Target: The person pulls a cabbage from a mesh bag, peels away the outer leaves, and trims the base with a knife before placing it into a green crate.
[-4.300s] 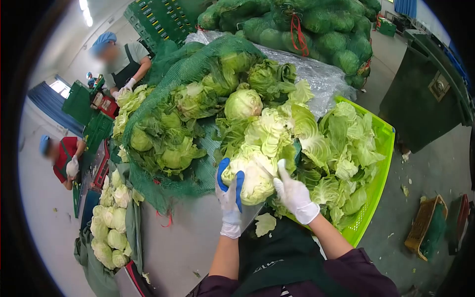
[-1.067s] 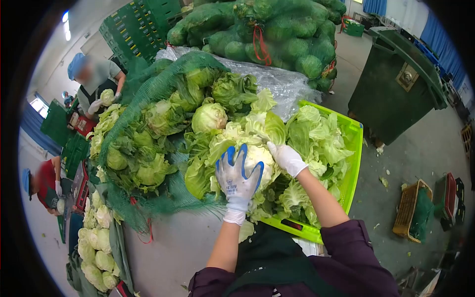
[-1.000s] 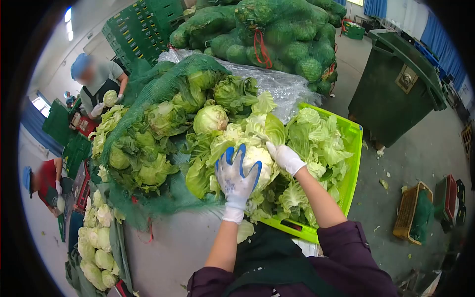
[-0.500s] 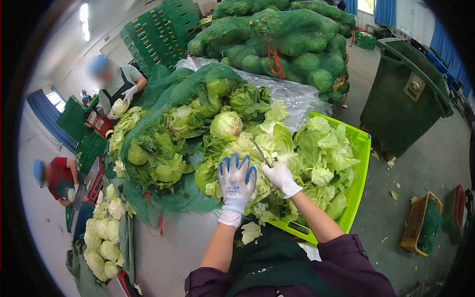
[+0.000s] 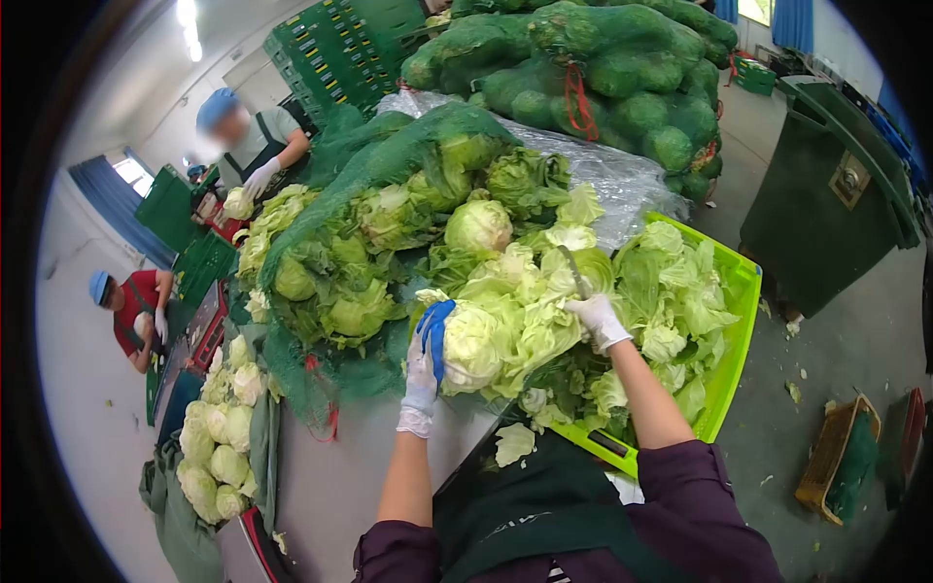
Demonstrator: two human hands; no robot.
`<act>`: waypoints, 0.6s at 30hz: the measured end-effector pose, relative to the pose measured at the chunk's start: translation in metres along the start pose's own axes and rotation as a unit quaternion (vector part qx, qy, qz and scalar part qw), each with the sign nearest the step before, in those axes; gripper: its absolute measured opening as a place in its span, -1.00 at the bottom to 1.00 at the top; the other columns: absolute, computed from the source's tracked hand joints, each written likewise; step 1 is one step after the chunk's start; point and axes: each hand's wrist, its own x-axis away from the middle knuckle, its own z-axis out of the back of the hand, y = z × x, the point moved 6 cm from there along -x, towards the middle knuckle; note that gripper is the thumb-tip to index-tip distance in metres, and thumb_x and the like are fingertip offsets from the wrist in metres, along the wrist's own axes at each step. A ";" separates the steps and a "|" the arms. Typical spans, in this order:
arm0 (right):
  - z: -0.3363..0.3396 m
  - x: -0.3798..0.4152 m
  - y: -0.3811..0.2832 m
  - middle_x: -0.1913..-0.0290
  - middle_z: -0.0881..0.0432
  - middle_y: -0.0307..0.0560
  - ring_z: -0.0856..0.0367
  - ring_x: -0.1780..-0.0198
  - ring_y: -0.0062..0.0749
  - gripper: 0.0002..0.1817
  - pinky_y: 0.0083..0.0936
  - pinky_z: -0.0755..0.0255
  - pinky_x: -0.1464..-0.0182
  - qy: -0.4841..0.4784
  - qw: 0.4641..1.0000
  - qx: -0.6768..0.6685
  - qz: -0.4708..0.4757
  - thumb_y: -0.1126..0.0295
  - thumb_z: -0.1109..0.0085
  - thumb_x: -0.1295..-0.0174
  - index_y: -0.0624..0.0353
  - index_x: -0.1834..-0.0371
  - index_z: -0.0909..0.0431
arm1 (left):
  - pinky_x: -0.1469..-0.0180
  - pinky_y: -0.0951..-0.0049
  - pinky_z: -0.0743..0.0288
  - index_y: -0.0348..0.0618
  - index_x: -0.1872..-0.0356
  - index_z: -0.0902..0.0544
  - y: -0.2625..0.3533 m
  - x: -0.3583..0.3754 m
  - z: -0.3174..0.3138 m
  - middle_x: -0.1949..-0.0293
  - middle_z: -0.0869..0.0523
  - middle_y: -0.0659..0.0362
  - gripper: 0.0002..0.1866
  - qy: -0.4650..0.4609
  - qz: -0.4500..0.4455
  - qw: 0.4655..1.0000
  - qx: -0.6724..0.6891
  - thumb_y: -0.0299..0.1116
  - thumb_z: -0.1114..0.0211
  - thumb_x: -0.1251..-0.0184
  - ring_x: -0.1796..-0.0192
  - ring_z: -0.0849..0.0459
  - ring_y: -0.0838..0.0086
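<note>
My left hand [image 5: 425, 361], in a white glove with blue-coated fingers, curves round the left side of a pale green cabbage [image 5: 474, 348]. Loose outer leaves lie against that cabbage on its right. In my white-gloved right hand [image 5: 598, 319] is a knife [image 5: 573, 270], its dark blade pointing up and away over the leaves. Behind my hands, another cabbage [image 5: 478, 226] rests among trimmed leaves. A green mesh sack [image 5: 335, 209], spread on the left, covers several leafy cabbages. To the right, a lime-green crate [image 5: 736, 321] holds many loose leaves.
Full mesh sacks of cabbages [image 5: 622, 83] are piled at the back, beside clear plastic wrap [image 5: 583, 175]. A dark green bin [image 5: 816, 194] stands right, with a yellow basket [image 5: 826, 462] on the floor. Two co-workers handle cabbages at left, near a heap of trimmed cabbages [image 5: 219, 442].
My left hand has turned from lying spread over the leaves to gripping a cabbage's left side. That cabbage now shows in front of me. My right hand still holds the knife.
</note>
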 end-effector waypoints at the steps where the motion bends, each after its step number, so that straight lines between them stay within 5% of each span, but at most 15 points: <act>1: 0.003 -0.001 0.003 0.75 -0.43 -0.19 -0.43 0.73 -0.42 -0.58 -0.41 -0.37 0.61 -0.005 1.000 0.011 -0.016 0.09 -0.39 0.00 0.27 0.55 -0.51 | -0.34 0.34 -0.22 -0.28 -0.09 -0.58 -0.005 0.005 0.005 -0.17 -0.56 0.06 -0.65 0.017 0.034 0.995 0.089 -0.28 -0.01 -0.48 -0.22 -0.48 0.26; 3: 0.034 -0.002 -0.014 0.65 -0.57 -0.06 -0.57 0.59 -0.28 -0.49 -0.32 -0.50 0.44 0.220 0.908 0.318 0.160 -0.03 -0.36 -0.04 0.29 0.40 -0.57 | -0.35 0.32 -0.19 -0.21 -0.12 -0.57 0.007 0.004 0.005 -0.14 -0.57 0.06 -0.65 0.011 -0.034 0.996 -0.086 -0.27 0.00 -0.49 -0.23 -0.44 0.27; 4: 0.046 0.014 -0.023 0.46 -0.67 0.11 -0.67 0.38 -0.12 -0.35 -0.24 -0.55 0.26 0.260 0.912 0.290 0.129 -0.14 -0.30 -0.05 0.31 0.11 -0.55 | -0.33 0.30 -0.21 -0.17 -0.12 -0.58 0.012 0.004 0.000 -0.12 -0.57 0.05 -0.64 0.015 -0.050 0.988 -0.147 -0.24 0.01 -0.49 -0.21 -0.45 0.25; 7: 0.022 0.095 -0.080 0.37 -0.64 0.25 -0.67 0.27 0.04 -0.17 -0.16 -0.52 0.19 0.191 0.947 0.182 0.182 -0.21 -0.27 0.00 0.34 -0.10 -0.42 | -0.22 0.11 -0.27 0.11 -0.13 -0.60 0.027 0.003 -0.029 -0.12 -0.55 0.04 -0.64 0.032 -0.028 0.931 -0.364 -0.15 -0.07 -0.37 -0.18 -0.43 0.12; 9: -0.022 0.123 -0.080 0.35 -0.65 0.23 -0.68 0.27 0.02 -0.07 -0.17 -0.53 0.20 0.120 0.928 0.258 0.242 -0.20 -0.29 0.00 0.30 -0.28 -0.31 | -0.20 0.14 -0.27 0.24 -0.11 -0.62 0.047 0.008 -0.060 -0.09 -0.57 0.08 -0.66 0.056 -0.030 0.856 -0.514 -0.17 -0.10 -0.35 -0.13 -0.45 0.12; 10: -0.042 0.128 -0.076 0.35 -0.65 0.22 -0.67 0.27 0.03 -0.07 -0.18 -0.53 0.20 0.091 0.924 0.297 0.225 -0.19 -0.30 0.00 0.27 -0.31 -0.30 | -0.21 0.09 -0.25 0.39 -0.11 -0.61 0.051 0.008 -0.068 -0.12 -0.54 0.10 -0.66 0.045 -0.018 0.857 -0.512 -0.14 -0.15 -0.31 -0.15 -0.44 0.11; 13: -0.058 0.114 -0.058 0.28 -0.66 0.20 -0.67 0.24 0.04 -0.13 -0.24 -0.53 0.16 0.042 0.930 0.275 0.239 -0.14 -0.32 0.00 0.27 -0.26 -0.36 | -0.17 -0.09 -0.24 0.32 -0.10 -0.62 0.048 0.011 -0.067 -0.12 -0.53 0.08 -0.63 0.062 -0.030 0.874 -0.481 -0.18 -0.20 -0.23 -0.15 -0.44 0.10; 18: -0.058 0.107 -0.055 0.37 -0.67 0.14 -0.66 0.35 -0.10 -0.49 -0.36 -0.51 0.27 0.004 0.922 0.207 0.327 0.21 -0.26 -0.02 0.32 -0.01 -0.55 | -0.18 0.16 -0.31 0.09 -0.09 -0.63 0.036 -0.001 -0.051 -0.05 -0.57 0.02 -0.66 0.031 -0.070 0.923 -0.376 -0.22 -0.12 -0.33 -0.10 -0.47 0.08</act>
